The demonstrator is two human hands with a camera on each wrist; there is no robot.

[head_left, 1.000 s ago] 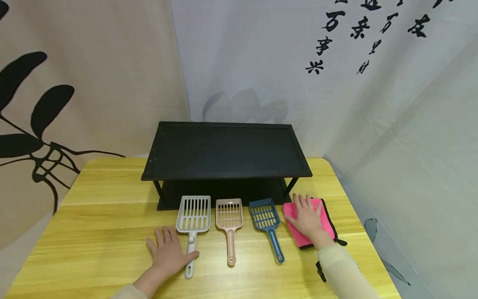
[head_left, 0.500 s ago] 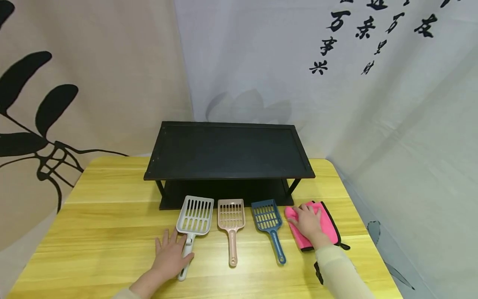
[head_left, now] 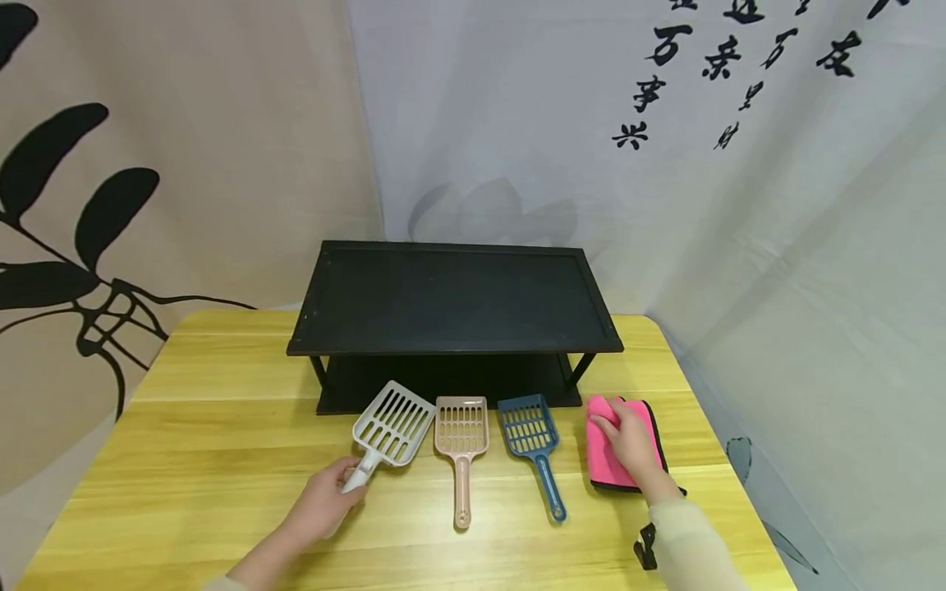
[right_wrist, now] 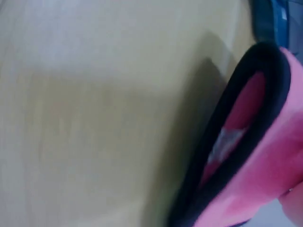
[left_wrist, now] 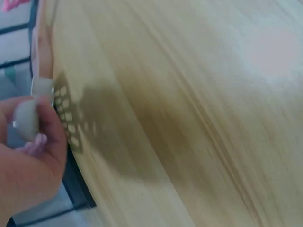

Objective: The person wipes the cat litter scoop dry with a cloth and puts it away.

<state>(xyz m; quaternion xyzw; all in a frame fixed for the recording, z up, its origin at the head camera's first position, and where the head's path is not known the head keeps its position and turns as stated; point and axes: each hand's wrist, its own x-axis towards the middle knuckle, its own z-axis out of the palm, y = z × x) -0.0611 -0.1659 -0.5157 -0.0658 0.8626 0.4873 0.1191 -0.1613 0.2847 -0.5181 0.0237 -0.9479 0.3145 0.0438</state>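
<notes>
My left hand [head_left: 319, 502] grips the handle of a white litter scoop [head_left: 364, 471], whose slotted head tilts up to the right beside the pink scoop. In the left wrist view the handle's end [left_wrist: 27, 119] pokes out of my curled fingers, and a slotted shadow falls on the wood. On the right, my right hand [head_left: 636, 447] pinches a folded pink cloth [head_left: 604, 464] with black edging. The right wrist view shows that cloth [right_wrist: 270, 175] close up, its fold standing above the table. Between the hands lie a pale pink litter scoop [head_left: 462, 480] and a blue one [head_left: 546, 483].
A black two-tier rack [head_left: 452, 300] stands at the back of the wooden table [head_left: 222, 460], right behind the scoop heads. Fabric curtains [head_left: 473, 115] with printed leaves and characters hang behind and to the right.
Flat on the table before, my left hand has curled round the white scoop's handle and tilted its head rightward. My right hand has gone from lying on the cloth to pinching it, shifting it right.
</notes>
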